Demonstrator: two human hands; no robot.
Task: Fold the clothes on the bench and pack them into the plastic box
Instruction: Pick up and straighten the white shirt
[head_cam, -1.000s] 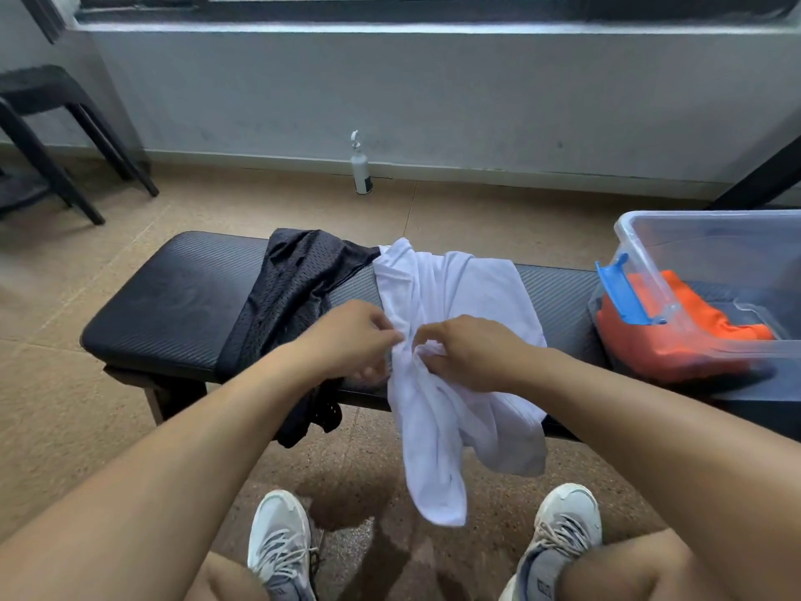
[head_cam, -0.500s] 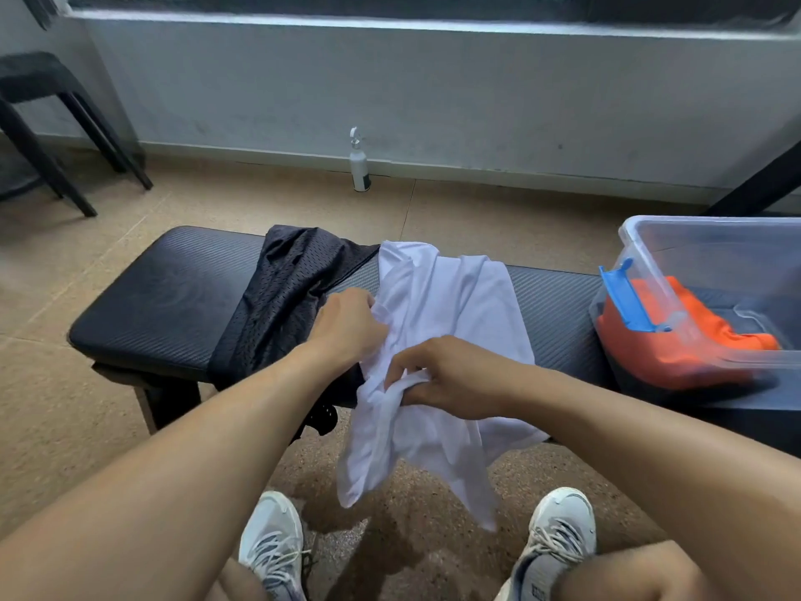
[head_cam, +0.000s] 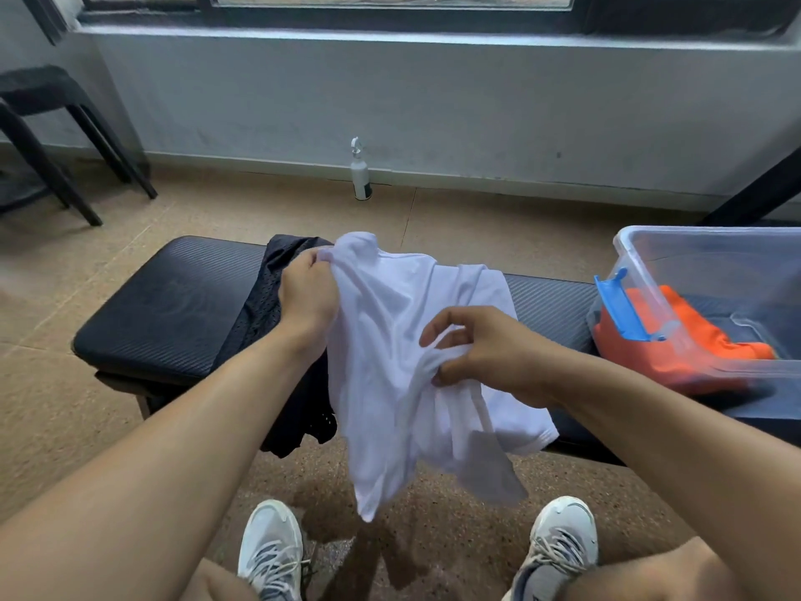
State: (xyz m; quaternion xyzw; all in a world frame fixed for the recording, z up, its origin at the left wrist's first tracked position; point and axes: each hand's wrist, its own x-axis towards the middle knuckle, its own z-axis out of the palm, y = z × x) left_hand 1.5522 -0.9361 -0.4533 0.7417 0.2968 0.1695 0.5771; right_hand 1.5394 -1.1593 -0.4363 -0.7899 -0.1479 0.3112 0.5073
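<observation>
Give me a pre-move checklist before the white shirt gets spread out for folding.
1. Left hand grips the white shirt at its upper edge: ok.
2. Right hand pinches the shirt's middle: ok.
3. Shirt flat and smooth: not ok, bunched and hanging off the bench.
4. Bench space free: not ok, the black mesh garment lies beside and partly under the shirt.
5. Plastic box open: ok, the orange garment lies inside.
6. Shirt's sleeves located: cannot tell.
</observation>
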